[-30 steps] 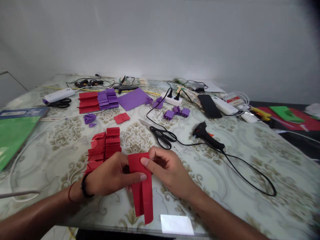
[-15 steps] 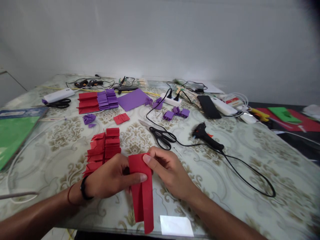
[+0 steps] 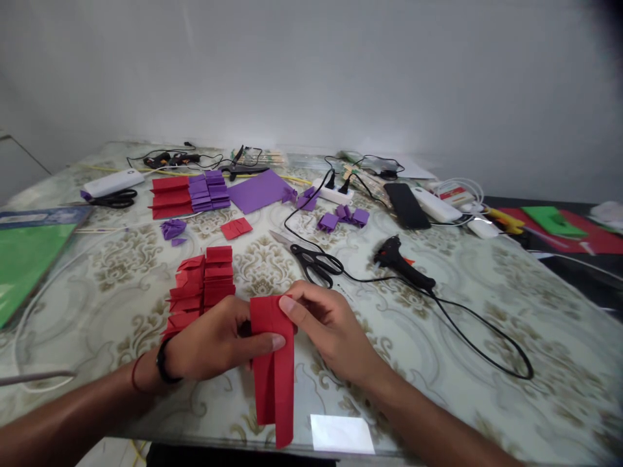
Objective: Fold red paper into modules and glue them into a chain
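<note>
A folded strip of red paper [image 3: 283, 395] hangs upright between my hands, its two lower flaps side by side above the table's front edge. My left hand [image 3: 228, 340] grips its left side, with the thumb laid across the front and the other fingers hidden behind. At the top right corner my right hand [image 3: 331, 324] pinches the paper between thumb and fingers. Just beyond my left wrist lie folded red paper pieces [image 3: 187, 292] in two rows. Black-handled scissors [image 3: 316, 264] rest past my right hand, and a black glue gun [image 3: 403, 264] lies to their right.
Purple folded pieces [image 3: 343, 218], a purple sheet [image 3: 260, 190] and a white power strip [image 3: 333, 192] lie farther back. A phone [image 3: 407, 206] is at the right. Green paper [image 3: 34, 259] lies at the left. The glue gun's cord [image 3: 487, 331] loops across the right side.
The lower end of the red paper has swung slightly left and up. Both hands keep nearly the same hold on it.
</note>
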